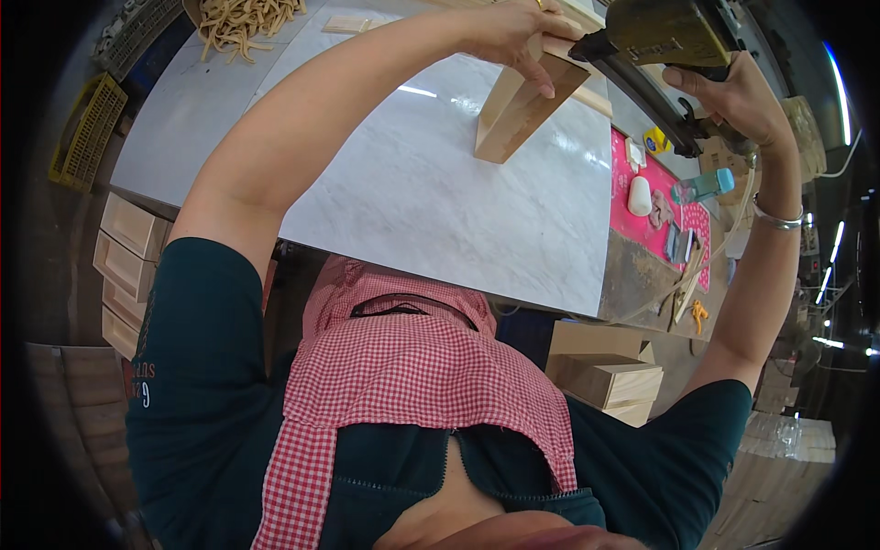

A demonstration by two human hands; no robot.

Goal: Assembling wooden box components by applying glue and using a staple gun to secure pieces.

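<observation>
My left hand (pixel 513 37) is closed on the top of a thin-walled wooden box (pixel 530 110), its thumb and fingers at the upper edge. The box stands tilted on a white marbled tabletop (pixel 385 174). In my right hand (pixel 733 101) is a nail gun (pixel 674 32) with a dark yellow body and a long black magazine. Its nose reaches the box's upper right corner, close to my left fingers; whether it touches the wood I cannot tell.
Wooden strips (pixel 243 23) lie heaped at the far left. On the right, a pink mat (pixel 632 215) bears a white roll-shaped thing (pixel 640 196) and a teal-capped bottle (pixel 701 185). Wooden boxes (pixel 610 380) are stacked below the table, and a yellow crate (pixel 87 133) stands at the left.
</observation>
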